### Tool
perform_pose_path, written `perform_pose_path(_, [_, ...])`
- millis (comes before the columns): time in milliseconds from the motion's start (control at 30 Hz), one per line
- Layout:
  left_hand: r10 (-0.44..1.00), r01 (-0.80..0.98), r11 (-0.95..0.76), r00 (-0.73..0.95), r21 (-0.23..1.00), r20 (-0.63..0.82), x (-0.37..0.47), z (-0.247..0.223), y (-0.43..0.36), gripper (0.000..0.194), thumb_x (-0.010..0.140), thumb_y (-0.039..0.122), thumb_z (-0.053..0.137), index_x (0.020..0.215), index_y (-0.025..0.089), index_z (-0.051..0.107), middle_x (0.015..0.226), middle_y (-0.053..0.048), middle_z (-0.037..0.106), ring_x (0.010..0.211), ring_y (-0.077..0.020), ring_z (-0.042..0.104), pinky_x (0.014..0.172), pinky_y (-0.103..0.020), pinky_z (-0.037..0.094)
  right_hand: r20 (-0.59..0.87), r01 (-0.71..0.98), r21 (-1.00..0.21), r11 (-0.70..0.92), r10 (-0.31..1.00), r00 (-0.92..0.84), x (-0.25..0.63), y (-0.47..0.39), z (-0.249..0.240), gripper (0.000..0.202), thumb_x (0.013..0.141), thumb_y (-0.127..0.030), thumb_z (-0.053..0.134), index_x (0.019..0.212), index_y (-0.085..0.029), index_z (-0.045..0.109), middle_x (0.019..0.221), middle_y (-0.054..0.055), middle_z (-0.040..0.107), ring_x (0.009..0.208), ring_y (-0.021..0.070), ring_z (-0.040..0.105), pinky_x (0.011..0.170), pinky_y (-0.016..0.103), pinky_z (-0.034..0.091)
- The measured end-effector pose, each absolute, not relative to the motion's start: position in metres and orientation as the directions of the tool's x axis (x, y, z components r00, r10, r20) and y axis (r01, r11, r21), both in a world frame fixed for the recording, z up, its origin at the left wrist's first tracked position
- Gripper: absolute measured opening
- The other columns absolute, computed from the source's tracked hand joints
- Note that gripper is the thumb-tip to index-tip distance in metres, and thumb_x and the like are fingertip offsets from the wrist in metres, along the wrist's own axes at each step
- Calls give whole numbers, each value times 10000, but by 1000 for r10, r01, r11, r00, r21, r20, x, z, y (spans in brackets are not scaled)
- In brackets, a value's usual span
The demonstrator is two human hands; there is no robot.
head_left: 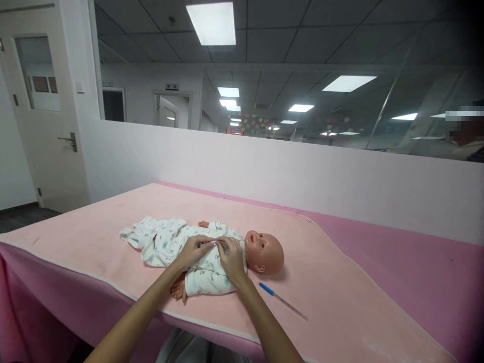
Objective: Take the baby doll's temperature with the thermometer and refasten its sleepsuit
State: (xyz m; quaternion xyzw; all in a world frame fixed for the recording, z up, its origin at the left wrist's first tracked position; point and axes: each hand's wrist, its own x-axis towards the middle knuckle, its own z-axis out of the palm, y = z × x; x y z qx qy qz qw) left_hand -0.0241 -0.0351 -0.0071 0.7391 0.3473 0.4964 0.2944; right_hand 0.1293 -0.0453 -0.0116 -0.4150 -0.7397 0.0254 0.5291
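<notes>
A baby doll (266,253) lies on its back on the pink table cover, its head to the right. It wears a white patterned outfit (212,280), whose legs spread out to the left. My left hand (194,251) is closed in a pinch on the outfit at the doll's chest. Close beside it, my right hand (229,254) pinches the same cloth, its fingertips nearly touching those of my left. The fingertips partly hide the spot they hold. One bare doll hand (179,289) shows below my left wrist.
A thin stick with a blue end (266,289) lies right of my right forearm. The pink table cover (340,312) hangs over the front edge. Behind stands a white wall (264,166) with a window above. A person is partly visible at the far right.
</notes>
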Motion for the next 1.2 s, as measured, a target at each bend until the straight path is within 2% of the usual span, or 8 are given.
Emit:
perform_pose_path(333, [803, 245, -594, 240, 766, 546, -22, -5, -38, 282, 791, 379, 543, 969, 214, 686, 967, -48, 691, 893, -199, 610, 828, -307, 452, 751, 596, -470, 651, 649, -117, 129, -47, -9, 151, 839, -216, 440, 814, -207, 588, 820, 17, 629, 808, 167, 534, 765, 298, 364])
perform_pose_path(800, [890, 158, -449, 168, 880, 424, -21, -7, -34, 291, 704, 374, 632, 900, 173, 709, 857, -56, 713, 842, -215, 631, 741, -283, 490, 705, 630, -498, 596, 702, -107, 129, -46, -9, 146, 847, -220, 418, 832, -211, 563, 825, 14, 609, 827, 173, 513, 752, 285, 355])
perform_pose_path(1100, [847, 161, -522, 215, 837, 487, -23, -8, -29, 254, 746, 346, 572, 860, 135, 657, 832, -55, 675, 785, -166, 590, 733, -266, 454, 723, 635, -470, 612, 680, -120, 128, -48, -8, 202, 847, -196, 398, 860, -213, 599, 835, 14, 642, 805, 158, 555, 739, 266, 375])
perform_pose_path(1200, [831, 144, -541, 245, 828, 500, -24, -5, -31, 264, 764, 363, 548, 878, 136, 622, 841, -47, 646, 768, -147, 563, 726, -260, 441, 722, 611, -494, 618, 684, -108, 129, -47, -7, 214, 836, -185, 411, 864, -222, 620, 844, 6, 655, 803, 153, 573, 735, 262, 398])
